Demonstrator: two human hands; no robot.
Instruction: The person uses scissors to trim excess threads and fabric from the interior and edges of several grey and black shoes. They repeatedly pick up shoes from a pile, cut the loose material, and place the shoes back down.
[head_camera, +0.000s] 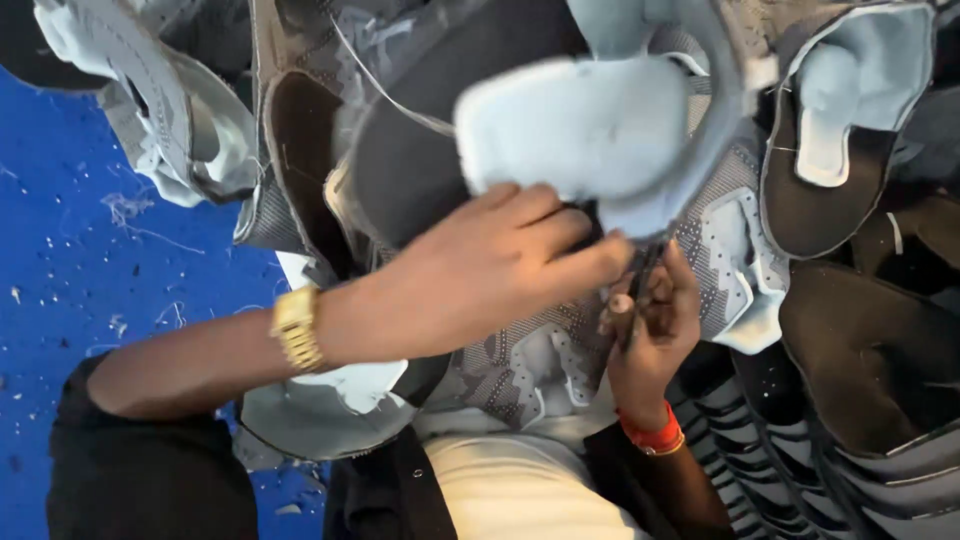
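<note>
Work looks midway: the left hand (490, 265) grips a grey shoe upper (590, 130) at frame centre, while the right hand (650, 325) pinches a thin dark tool (640, 280) beneath it. Similar uppers (160, 110) lie piled around, and loose threads (125, 210) litter the blue surface (60, 290) at left.

blurred shoe upper (590, 130), tool (640, 290) mostly hidden

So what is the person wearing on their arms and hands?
The left hand is bare, with a gold metal-link watch on the wrist and a black sleeve pushed up the forearm. The right hand is bare too, with a red band around its wrist.
</note>
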